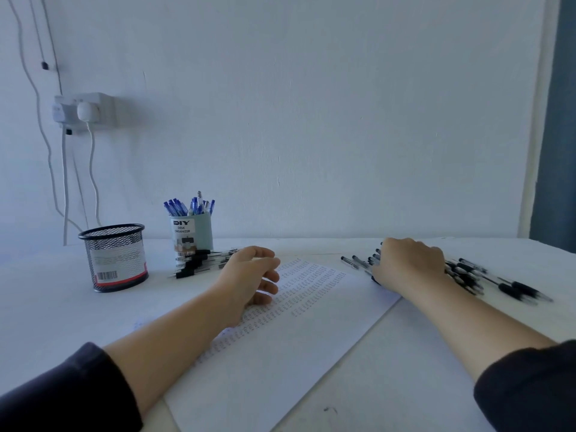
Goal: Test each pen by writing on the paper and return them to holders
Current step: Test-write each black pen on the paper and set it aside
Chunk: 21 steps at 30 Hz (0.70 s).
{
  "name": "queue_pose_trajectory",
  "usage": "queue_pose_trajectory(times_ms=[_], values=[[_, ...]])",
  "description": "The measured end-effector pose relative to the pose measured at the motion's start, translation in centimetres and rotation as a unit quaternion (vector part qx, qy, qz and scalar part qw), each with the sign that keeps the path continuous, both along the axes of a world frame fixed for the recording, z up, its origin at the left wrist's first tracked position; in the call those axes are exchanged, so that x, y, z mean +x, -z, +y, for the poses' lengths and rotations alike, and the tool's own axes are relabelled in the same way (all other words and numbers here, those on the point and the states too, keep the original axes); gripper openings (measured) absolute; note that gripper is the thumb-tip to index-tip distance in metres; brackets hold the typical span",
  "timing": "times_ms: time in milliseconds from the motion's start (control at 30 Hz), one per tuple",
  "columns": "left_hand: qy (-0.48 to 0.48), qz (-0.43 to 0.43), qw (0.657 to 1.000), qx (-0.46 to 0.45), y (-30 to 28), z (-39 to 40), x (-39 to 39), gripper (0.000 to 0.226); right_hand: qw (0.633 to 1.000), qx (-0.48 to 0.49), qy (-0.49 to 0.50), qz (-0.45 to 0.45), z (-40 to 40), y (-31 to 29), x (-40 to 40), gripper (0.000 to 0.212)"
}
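A white sheet of paper (290,338) covered in rows of small pen marks lies angled across the desk. My left hand (252,277) hovers over its upper left part, fingers loosely curled and holding nothing. My right hand (408,265) lies palm down on a pile of black pens (467,275) at the right; its fingertips are hidden among the pens, so a grip is unclear. A second pile of black pens (199,263) lies by the holders. A pale green holder (193,233) holds several blue pens (190,207). A black mesh holder (115,257) stands to its left.
The white desk (420,353) meets a white wall at the back. A wall socket (84,112) with plugs and hanging cables is at the upper left. A dark curtain (558,135) hangs at the right edge.
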<state>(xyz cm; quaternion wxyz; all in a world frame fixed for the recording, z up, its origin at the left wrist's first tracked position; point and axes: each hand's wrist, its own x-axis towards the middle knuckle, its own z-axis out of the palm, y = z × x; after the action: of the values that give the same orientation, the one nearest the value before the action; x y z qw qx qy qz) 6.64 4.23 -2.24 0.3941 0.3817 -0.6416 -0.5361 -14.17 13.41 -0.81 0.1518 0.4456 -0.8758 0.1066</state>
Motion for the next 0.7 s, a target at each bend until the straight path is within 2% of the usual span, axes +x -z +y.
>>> queue_pose_trajectory(times_ms=[67,167,267,367,467,533,633,700], values=[[-0.001,0.001,1.0,0.001,-0.1,0.1,0.1,0.006,1.0,-0.002,-0.023,0.013,-0.2,0.1,0.3,0.029],[-0.015,0.023,1.0,-0.013,-0.7,-0.2,0.6,0.007,0.992,0.003,-0.122,0.01,-0.9,0.5,0.9,0.02],[-0.08,0.063,0.994,-0.034,-1.4,-1.4,1.5,0.008,0.97,0.049,-0.235,-0.031,-1.4,0.9,2.5,0.041],[-0.182,0.067,0.978,-0.079,-1.5,-3.8,2.5,0.013,0.954,0.072,-0.286,-0.045,-1.8,1.5,4.5,0.05],[-0.286,-0.004,0.943,-0.169,-1.2,-6.6,4.0,0.024,0.944,0.103,-0.304,-0.07,-2.1,1.9,5.5,0.055],[-0.316,-0.065,0.923,-0.211,-0.9,-7.9,5.0,0.029,0.942,0.107,-0.309,-0.078,-2.2,2.0,5.4,0.056],[-0.302,-0.231,0.89,-0.252,-0.1,-8.5,5.5,0.034,0.939,0.088,-0.308,-0.124,-2.3,2.1,4.7,0.058],[-0.245,-0.322,0.868,-0.287,0.4,-8.4,5.0,0.032,0.938,0.087,-0.303,-0.143,-2.3,2.1,4.3,0.059]])
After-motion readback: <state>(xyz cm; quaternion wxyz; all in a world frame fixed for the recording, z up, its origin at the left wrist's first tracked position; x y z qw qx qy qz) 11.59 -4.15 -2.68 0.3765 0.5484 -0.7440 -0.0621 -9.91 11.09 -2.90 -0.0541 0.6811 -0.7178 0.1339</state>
